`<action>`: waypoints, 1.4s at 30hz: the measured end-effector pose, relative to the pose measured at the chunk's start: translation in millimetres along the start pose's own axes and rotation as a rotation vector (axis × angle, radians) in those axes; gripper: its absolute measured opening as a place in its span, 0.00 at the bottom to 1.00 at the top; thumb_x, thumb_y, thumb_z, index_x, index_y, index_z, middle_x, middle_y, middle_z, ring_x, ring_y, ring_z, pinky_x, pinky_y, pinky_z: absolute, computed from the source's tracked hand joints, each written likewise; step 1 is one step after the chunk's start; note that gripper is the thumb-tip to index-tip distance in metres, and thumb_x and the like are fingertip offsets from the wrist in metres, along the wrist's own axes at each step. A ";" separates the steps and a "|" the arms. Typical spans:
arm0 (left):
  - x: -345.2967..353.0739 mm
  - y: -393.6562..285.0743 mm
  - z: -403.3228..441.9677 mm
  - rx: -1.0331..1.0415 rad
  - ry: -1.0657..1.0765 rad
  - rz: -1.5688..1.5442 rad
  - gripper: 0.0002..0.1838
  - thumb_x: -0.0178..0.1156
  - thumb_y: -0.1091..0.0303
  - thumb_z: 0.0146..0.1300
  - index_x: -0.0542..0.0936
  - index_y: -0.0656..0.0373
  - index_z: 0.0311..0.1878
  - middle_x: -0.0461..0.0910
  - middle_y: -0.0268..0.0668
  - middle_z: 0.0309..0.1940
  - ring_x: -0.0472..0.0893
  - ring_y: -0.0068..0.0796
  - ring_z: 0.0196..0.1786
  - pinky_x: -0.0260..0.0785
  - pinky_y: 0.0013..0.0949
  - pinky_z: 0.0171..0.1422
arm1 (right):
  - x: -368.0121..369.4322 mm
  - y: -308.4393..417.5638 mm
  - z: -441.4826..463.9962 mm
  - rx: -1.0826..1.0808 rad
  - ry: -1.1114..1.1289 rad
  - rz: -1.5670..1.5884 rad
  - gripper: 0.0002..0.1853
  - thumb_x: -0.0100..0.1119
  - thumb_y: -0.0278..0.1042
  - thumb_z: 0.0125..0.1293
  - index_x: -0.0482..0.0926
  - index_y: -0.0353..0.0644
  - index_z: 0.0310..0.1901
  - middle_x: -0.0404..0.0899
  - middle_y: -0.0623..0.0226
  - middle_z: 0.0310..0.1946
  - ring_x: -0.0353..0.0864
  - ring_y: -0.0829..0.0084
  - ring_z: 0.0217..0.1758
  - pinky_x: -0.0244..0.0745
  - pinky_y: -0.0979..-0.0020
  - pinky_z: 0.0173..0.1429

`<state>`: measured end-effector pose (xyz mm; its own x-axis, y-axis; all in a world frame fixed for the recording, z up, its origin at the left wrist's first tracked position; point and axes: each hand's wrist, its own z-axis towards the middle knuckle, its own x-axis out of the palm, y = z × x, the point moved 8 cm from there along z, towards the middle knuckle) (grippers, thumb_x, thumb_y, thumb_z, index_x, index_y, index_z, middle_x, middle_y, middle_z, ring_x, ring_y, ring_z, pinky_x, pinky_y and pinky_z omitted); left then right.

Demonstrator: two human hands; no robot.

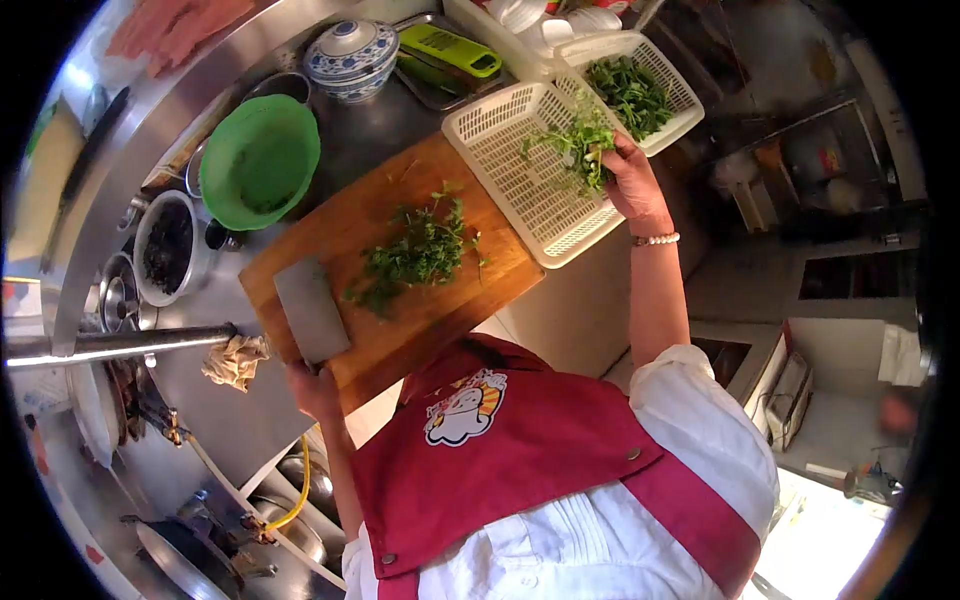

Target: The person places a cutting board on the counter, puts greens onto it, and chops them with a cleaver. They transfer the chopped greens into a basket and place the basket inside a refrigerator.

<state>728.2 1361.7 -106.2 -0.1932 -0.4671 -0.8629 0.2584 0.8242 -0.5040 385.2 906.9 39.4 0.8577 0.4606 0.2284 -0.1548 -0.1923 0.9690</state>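
Note:
My right hand [632, 180], with a beaded bracelet at the wrist, is closed around a bunch of leafy herbs [578, 148]. It is held over the side of a cream slotted plastic basket [520, 170]. My left hand [316, 392] is at the near left corner of the wooden cutting board [420, 330], its fingers wrapped round the handle of a cleaver [312, 312]. The cleaver's broad blade lies over the board's left part. Beside the blade, a loose pile of green herbs [415, 250] rests on the board.
A second basket [690, 95] with cut greens stands at the back right. Behind the board are a green bowl [260, 160], a lidded blue-and-white pot [350, 60] and a green grater [450, 50]. A crumpled cloth [236, 362] and a metal bar [120, 343] are at left.

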 end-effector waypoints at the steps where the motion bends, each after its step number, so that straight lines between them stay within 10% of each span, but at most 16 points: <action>1: 0.7 2.0 1.9 0.011 0.009 0.010 0.19 0.62 0.70 0.43 0.75 0.60 0.42 0.76 0.46 0.37 0.76 0.49 0.43 0.68 0.45 0.46 | -15.4 -13.3 -0.6 0.050 -0.058 -0.128 0.15 0.59 0.25 0.59 0.75 0.35 0.48 0.79 0.68 0.41 0.78 0.75 0.43 0.74 0.72 0.47; 3: 3.1 6.0 4.3 0.015 0.029 0.006 0.18 0.62 0.69 0.43 0.75 0.61 0.41 0.76 0.46 0.37 0.76 0.49 0.42 0.68 0.45 0.46 | -34.2 -31.7 -1.7 0.221 -0.053 -0.618 0.25 0.64 0.35 0.56 0.71 0.33 0.54 0.78 0.62 0.46 0.79 0.71 0.45 0.75 0.71 0.50; 6: 5.9 5.1 5.8 0.005 0.036 -0.017 0.18 0.62 0.69 0.43 0.75 0.61 0.41 0.76 0.46 0.36 0.76 0.49 0.41 0.68 0.45 0.46 | -62.0 -76.3 5.0 -0.086 0.096 -1.319 0.30 0.64 0.40 0.56 0.69 0.34 0.58 0.76 0.57 0.50 0.80 0.70 0.42 0.75 0.72 0.48; 11: 0.3 -1.0 3.8 0.077 -0.027 0.009 0.18 0.62 0.71 0.43 0.76 0.62 0.41 0.77 0.46 0.36 0.76 0.49 0.40 0.68 0.45 0.45 | -67.4 -53.0 3.4 0.280 -0.201 -0.808 0.27 0.59 0.44 0.59 0.70 0.41 0.59 0.77 0.51 0.48 0.78 0.58 0.49 0.72 0.62 0.54; 17: 5.3 6.7 3.1 0.162 0.030 -0.183 0.23 0.62 0.71 0.43 0.74 0.61 0.47 0.77 0.45 0.40 0.77 0.45 0.44 0.68 0.40 0.47 | -43.9 -88.9 35.1 -0.108 0.012 -1.539 0.19 0.57 0.38 0.59 0.76 0.44 0.52 0.80 0.55 0.43 0.82 0.62 0.40 0.76 0.65 0.45; 23: 4.8 18.8 4.6 0.071 -0.112 0.004 0.19 0.60 0.74 0.40 0.76 0.62 0.41 0.79 0.47 0.34 0.77 0.50 0.38 0.68 0.43 0.43 | 82.2 -95.2 41.1 -0.117 0.191 -1.016 0.12 0.61 0.38 0.55 0.81 0.46 0.41 0.81 0.58 0.36 0.81 0.63 0.41 0.76 0.65 0.46; 25: 10.7 18.2 8.7 0.071 -0.032 -0.073 0.20 0.61 0.73 0.39 0.76 0.61 0.41 0.78 0.46 0.34 0.77 0.50 0.39 0.69 0.44 0.43 | 136.8 -127.0 40.4 -0.118 0.477 -1.237 0.21 0.65 0.39 0.52 0.78 0.47 0.49 0.77 0.54 0.48 0.77 0.61 0.52 0.73 0.63 0.52; 28: 3.6 5.9 2.7 0.079 -0.045 -0.102 0.20 0.61 0.71 0.39 0.74 0.59 0.41 0.77 0.45 0.36 0.77 0.51 0.40 0.69 0.45 0.44 | 187.7 -160.4 19.2 -0.568 0.605 -1.244 0.31 0.67 0.36 0.47 0.71 0.47 0.57 0.67 0.51 0.57 0.71 0.55 0.57 0.70 0.61 0.57; 31: 13.5 30.6 8.0 -0.009 -0.034 -0.016 0.20 0.60 0.71 0.39 0.73 0.58 0.40 0.75 0.44 0.37 0.75 0.51 0.42 0.69 0.47 0.45 | 214.7 -162.5 -10.3 -0.245 0.731 -1.298 0.37 0.67 0.31 0.46 0.66 0.49 0.61 0.60 0.53 0.62 0.66 0.53 0.61 0.67 0.62 0.62; 42: 5.7 20.9 2.2 -0.009 -0.033 0.024 0.19 0.58 0.69 0.43 0.72 0.55 0.43 0.75 0.43 0.39 0.75 0.49 0.45 0.68 0.47 0.47 | 245.0 -152.2 -39.9 -0.526 0.647 -1.160 0.18 0.64 0.32 0.50 0.76 0.44 0.45 0.72 0.60 0.46 0.71 0.57 0.51 0.70 0.59 0.55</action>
<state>734.7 1375.6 -121.8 -0.1552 -0.4576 -0.8755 0.2538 0.8380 -0.4830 599.3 1083.5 -48.4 0.2738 0.4670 -0.8408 0.1843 0.8326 0.5224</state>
